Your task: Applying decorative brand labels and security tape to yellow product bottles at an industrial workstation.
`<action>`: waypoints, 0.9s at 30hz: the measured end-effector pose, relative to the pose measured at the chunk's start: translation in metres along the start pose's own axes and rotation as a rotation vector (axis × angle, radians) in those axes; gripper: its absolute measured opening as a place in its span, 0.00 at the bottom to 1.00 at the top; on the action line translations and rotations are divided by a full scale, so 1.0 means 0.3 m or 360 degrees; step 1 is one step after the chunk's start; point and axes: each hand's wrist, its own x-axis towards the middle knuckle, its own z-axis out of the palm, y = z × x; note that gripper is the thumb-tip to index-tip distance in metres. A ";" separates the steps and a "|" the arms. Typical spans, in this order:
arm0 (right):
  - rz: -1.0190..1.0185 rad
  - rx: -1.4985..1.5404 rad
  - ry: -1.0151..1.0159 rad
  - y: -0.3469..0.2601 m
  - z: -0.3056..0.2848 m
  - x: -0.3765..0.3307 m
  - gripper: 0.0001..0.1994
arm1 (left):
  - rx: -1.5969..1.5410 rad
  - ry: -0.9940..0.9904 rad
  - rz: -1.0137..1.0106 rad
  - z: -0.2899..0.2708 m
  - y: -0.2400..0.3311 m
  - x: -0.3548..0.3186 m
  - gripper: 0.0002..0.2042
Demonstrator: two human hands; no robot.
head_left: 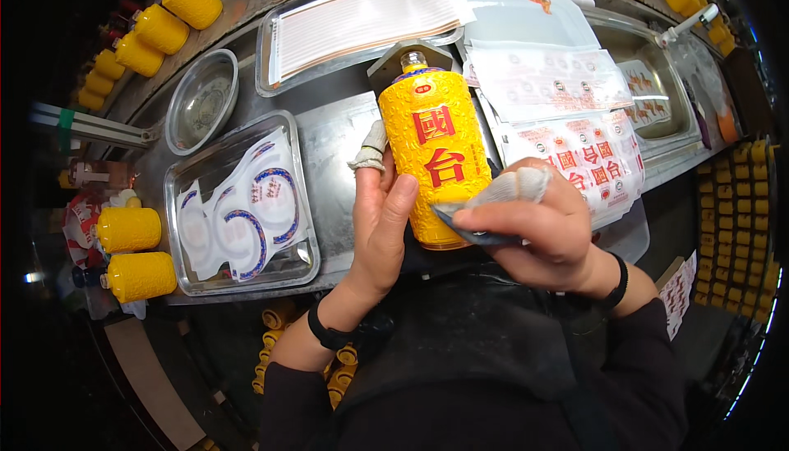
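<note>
Both hands are met at the lower end of a yellow embossed bottle (434,155), close above the dark apron at the bottom of the view. By the left hand (380,225) the bottle's left flank is cradled: the palm is laid flat against it, the thumb rests on the front, and a fingertip wrapped in white tape shows just beside the bottle's left edge. The right hand (549,229) is closed narrowly around a small grey pad (468,229), which is pressed to the bottle's lower right side, just under the red label characters; a taped fingertip is seen on this hand too. The bottle is held lying back, its long axis running from the hands up and slightly leftward, base nearest the body and neck farthest. Of the two, the left hand is set further along the body, while the right is kept at the base. Beyond the neck, the bottle's top is set against a grey block (408,55) on the metal bench. To the left a clear tray (189,278) of curved white labels is placed, with a steel bowl (202,99) behind it. Farther off, sheets of labels (575,155) are spread to the right, and more yellow bottles (160,28) are lined along the far rim.
</note>
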 end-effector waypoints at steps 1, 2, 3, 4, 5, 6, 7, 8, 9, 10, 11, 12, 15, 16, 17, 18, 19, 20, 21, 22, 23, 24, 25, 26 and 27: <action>0.0189 0.0202 0.0092 -0.017 0.004 -0.015 0.14 | -0.0003 -0.0004 -0.0017 0.004 -0.001 0.000 0.33; 0.0294 0.0235 0.0275 -0.003 0.019 -0.020 0.13 | -0.0014 0.0006 -0.0040 0.009 -0.002 -0.001 0.33; 0.0600 0.0261 0.0332 0.003 0.029 -0.034 0.13 | -0.0024 0.0014 -0.0057 0.012 -0.004 0.001 0.33; 0.0872 0.0455 0.0438 0.025 0.033 -0.042 0.13 | 0.0119 0.0082 -0.0050 0.017 -0.008 0.001 0.33; 0.1067 0.0623 0.0421 0.048 0.039 -0.052 0.12 | 0.0109 0.0104 -0.0040 0.016 -0.009 0.004 0.33; 0.1219 0.0713 0.0545 0.069 0.032 -0.063 0.12 | 0.0155 0.0073 -0.0045 0.012 -0.008 0.005 0.33; 0.1384 0.0785 0.0580 0.083 0.023 -0.074 0.12 | 0.0205 0.0070 -0.0063 0.007 -0.006 0.004 0.33; 0.1401 0.0438 0.0599 0.093 0.023 -0.078 0.12 | 0.0202 0.0061 -0.0044 0.006 -0.007 0.003 0.33; 0.1362 0.0501 0.0510 0.094 0.020 -0.084 0.12 | 0.0196 0.0074 -0.0030 0.004 -0.006 0.001 0.33; 0.1353 0.0688 0.0584 0.094 0.017 -0.082 0.12 | 0.0193 0.0061 -0.0011 0.006 -0.007 0.004 0.33; 0.1302 0.0879 0.0679 0.087 0.016 -0.081 0.12 | 0.0189 0.0056 -0.0030 0.008 -0.007 0.006 0.33; 0.1005 0.0833 0.0541 0.083 0.015 -0.074 0.12 | 0.0166 0.0054 -0.0081 0.007 -0.003 0.004 0.33; 0.1381 0.0755 0.0473 0.080 0.020 -0.044 0.11 | 0.0203 0.0083 -0.0085 0.011 0.011 0.005 0.33; 0.1410 0.0745 0.0598 0.083 0.016 -0.039 0.11 | 0.0239 0.0062 -0.0064 0.012 0.013 0.006 0.33; 0.1629 0.0674 0.0710 0.100 0.012 -0.028 0.11 | 0.0270 0.0040 -0.0045 0.012 0.013 0.009 0.33; 0.1593 0.0701 0.0752 0.100 0.013 -0.033 0.11 | 0.0215 0.0052 -0.0036 0.015 0.011 0.008 0.33; 0.1494 0.0767 0.0692 0.107 0.010 -0.034 0.11 | 0.0212 0.0045 -0.0042 0.015 0.006 0.011 0.33; 0.1300 0.0870 0.0625 0.114 0.012 -0.039 0.11 | 0.0184 0.0055 -0.0079 0.014 0.003 0.006 0.33; 0.1049 0.0951 0.0478 0.112 0.015 -0.047 0.11 | 0.0144 0.0044 -0.0073 0.010 0.000 0.000 0.33; 0.1289 0.0828 0.0430 0.127 0.012 -0.051 0.11 | 0.0162 0.0046 -0.0097 0.002 -0.004 -0.001 0.34; 0.1475 0.0748 0.0620 0.143 0.019 -0.052 0.11 | 0.0181 0.0070 -0.0105 -0.008 -0.008 -0.006 0.34; 0.1394 0.0705 0.0671 0.142 0.014 -0.066 0.12 | 0.0453 0.0041 0.0087 -0.020 -0.010 -0.012 0.35; 0.1542 0.0575 0.0738 0.155 0.015 -0.068 0.12 | 0.0727 0.0020 0.0271 -0.032 -0.013 -0.015 0.35; 0.1383 0.0942 0.0771 0.148 0.017 -0.082 0.13 | 0.0986 0.0023 0.0419 -0.043 -0.009 -0.026 0.32; 0.1325 0.0988 0.0722 0.155 0.017 -0.086 0.13 | 0.0993 0.0020 0.0403 -0.051 -0.005 -0.030 0.32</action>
